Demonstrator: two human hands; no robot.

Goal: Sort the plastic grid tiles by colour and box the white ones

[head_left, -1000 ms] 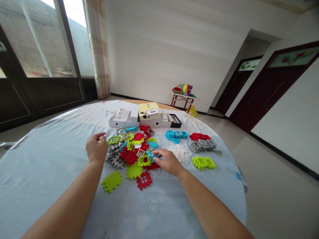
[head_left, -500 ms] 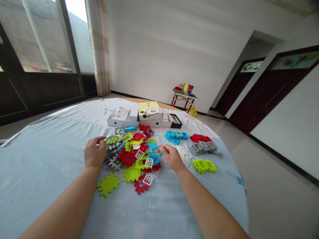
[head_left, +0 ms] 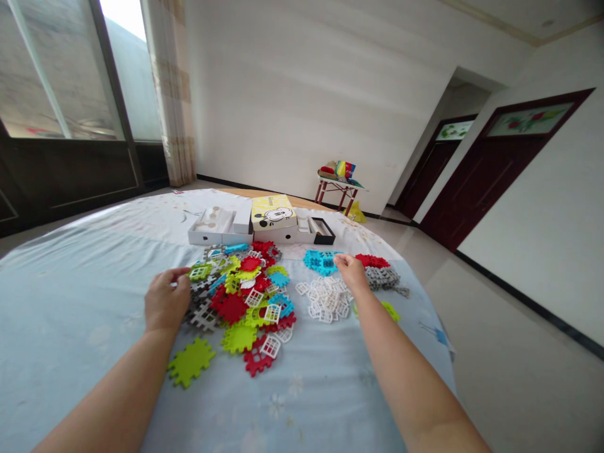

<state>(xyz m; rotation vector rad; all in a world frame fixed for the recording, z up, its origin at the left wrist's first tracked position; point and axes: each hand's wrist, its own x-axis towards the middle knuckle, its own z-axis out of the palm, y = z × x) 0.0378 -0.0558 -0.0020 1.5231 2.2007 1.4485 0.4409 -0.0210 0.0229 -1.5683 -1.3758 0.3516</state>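
A mixed heap of interlocking plastic building tiles [head_left: 233,307] in red, green, grey and blue, with white window-frame pieces among them, lies at the middle of the table. My left hand [head_left: 167,301] is at the heap's left edge, loosely curled with thumb and forefinger apart and nothing seen in it. My right hand [head_left: 353,274] is pinched at the right end of a blue tile pile [head_left: 319,261]. A blue tile is at its fingertips, partly merging with the pile from this view. White window frames [head_left: 326,299] lie spread just below that hand.
Red tiles [head_left: 372,260] and grey tiles [head_left: 383,277] form piles at the right; green tiles [head_left: 391,311] are partly behind my right forearm. One green tile [head_left: 191,362] lies apart in front. A yellow and white box [head_left: 274,212] and open trays [head_left: 221,238] stand behind the heap.
My right hand has moved right from the mixed heap to the blue pile, carrying a blue tile. My left hand stays beside the heap. The camera view has turned slightly right.
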